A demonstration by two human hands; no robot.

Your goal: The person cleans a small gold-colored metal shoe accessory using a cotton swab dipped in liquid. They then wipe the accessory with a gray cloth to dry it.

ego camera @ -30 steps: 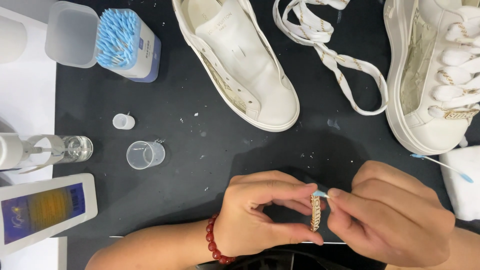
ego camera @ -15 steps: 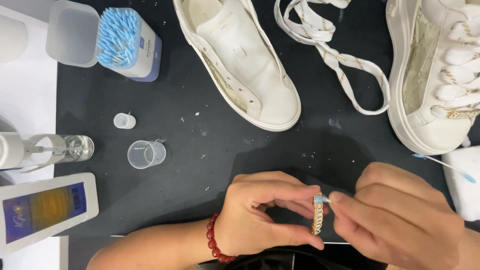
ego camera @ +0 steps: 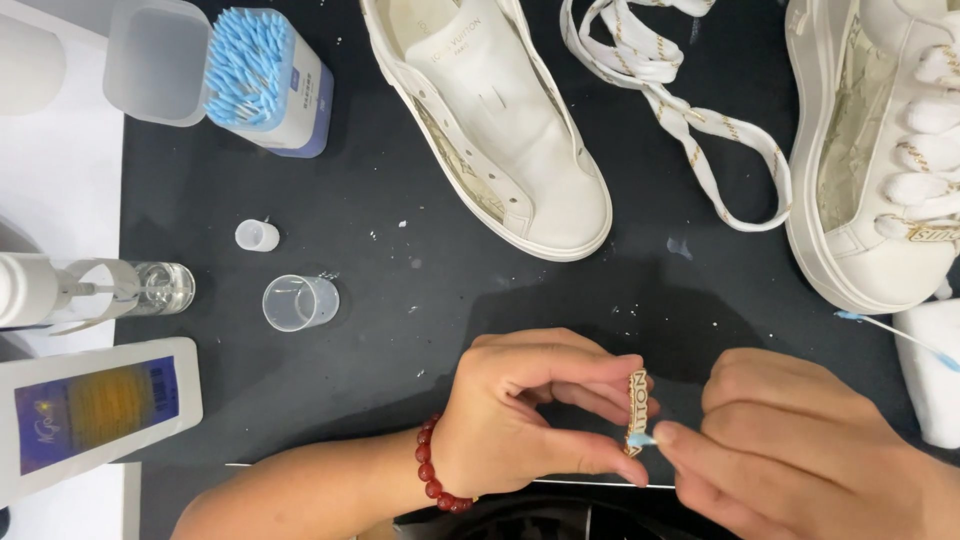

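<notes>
hands | left hand (ego camera: 520, 420) pinches gold lace tag (ego camera: 637, 412) | right hand (ego camera: 790, 450) grips blue-tipped swab (ego camera: 644, 439) touching tag

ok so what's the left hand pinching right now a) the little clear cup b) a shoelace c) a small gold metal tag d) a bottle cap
c: the left hand pinches a small gold metal tag upright between thumb and fingers, while the right hand puts a blue cotton swab tip against its lower end; the clear cup stands apart on the black mat.
</notes>
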